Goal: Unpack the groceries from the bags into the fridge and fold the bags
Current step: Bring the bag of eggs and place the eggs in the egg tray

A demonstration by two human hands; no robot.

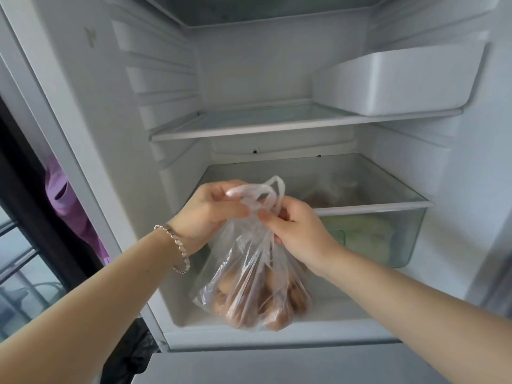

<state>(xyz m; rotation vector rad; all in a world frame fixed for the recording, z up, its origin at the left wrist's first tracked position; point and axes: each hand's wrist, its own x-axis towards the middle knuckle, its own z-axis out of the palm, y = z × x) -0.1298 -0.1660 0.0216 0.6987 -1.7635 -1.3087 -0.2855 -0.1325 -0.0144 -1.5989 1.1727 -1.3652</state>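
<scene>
Before the fridge, unlabelled bag.

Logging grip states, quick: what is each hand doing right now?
Left hand: closed on the handles of the clear plastic bag.
Right hand: closed on the same bag's neck.

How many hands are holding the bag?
2. The left hand pinches the handles of the clear plastic bag; the right hand grips its neck just beside, in front of the open fridge.
</scene>
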